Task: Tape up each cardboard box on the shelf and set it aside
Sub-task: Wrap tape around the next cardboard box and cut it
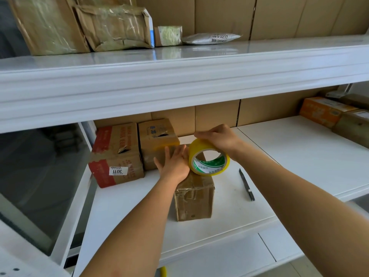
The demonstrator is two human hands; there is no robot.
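Head view: tape roll [208, 159] stands on its edge on the small box [194, 196], just right of the flat left hand [175, 163].

The box sits mid-shelf [299, 156], its long axis running near to far. The left hand lies open, palm down with straight fingers, pressing the box top at its far left. The right hand [218, 137] curls over the top of the yellow roll in a closed grip on it, and is the nearer hand to the tape. Whether a strip already sticks to the box I cannot tell. Judged from this, the pull should run toward the near edge, along the box's long axis. 2 other boxes [116, 154] stand far left; a knife [247, 184] lies to the right.
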